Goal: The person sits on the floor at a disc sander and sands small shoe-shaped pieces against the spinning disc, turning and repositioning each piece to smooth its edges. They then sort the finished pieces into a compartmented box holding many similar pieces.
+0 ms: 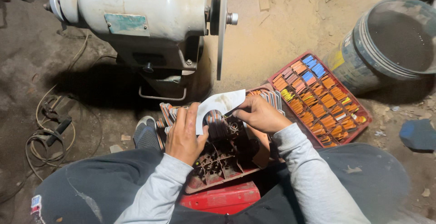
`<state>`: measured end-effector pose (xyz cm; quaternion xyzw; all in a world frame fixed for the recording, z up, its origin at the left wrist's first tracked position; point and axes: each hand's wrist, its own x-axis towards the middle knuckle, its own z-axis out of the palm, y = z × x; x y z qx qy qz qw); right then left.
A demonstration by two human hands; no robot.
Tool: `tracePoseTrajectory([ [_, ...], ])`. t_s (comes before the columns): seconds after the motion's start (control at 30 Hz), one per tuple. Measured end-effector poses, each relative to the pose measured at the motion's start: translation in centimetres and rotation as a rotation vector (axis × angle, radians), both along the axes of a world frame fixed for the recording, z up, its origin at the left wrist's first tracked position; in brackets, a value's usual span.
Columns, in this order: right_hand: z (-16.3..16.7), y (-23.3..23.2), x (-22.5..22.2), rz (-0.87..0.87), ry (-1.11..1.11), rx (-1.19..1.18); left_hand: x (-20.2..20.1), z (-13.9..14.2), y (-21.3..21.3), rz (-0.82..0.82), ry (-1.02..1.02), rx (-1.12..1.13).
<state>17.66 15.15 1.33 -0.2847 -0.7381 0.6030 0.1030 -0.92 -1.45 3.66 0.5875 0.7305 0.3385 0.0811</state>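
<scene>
My left hand (183, 135) and my right hand (259, 113) both grip a flat white curved piece (221, 104), one at each end. I hold it over a dusty red compartment tray (213, 172) between my knees. Stacks of striped multicoloured blanks (169, 113) stand at the tray's far edge. Right in front stands a white bench grinder (145, 15) with a thin disc (222, 26) seen edge-on, a short way above the white piece.
A second red tray (364, 117) of orange, yellow and blue pieces lies to the right. Behind it stands a grey bucket (390, 42). Cables (45, 133) coil on the dusty floor at left. A red box (222, 199) sits under the near tray. My shoe (146, 133) rests beside it.
</scene>
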Motion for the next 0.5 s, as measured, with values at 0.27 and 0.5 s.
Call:
tracePoseTrajectory([
  [0.27, 0.8, 0.2, -0.3, -0.199, 0.002, 0.145, 0.8, -2.6, 1.8, -0.099, -0.222, -0.073],
  [0.5, 1.5, 2.0, -3.8, -0.281, 0.081, 0.515, 0.9, -5.5, 7.3, -0.116, -1.337, -0.297],
])
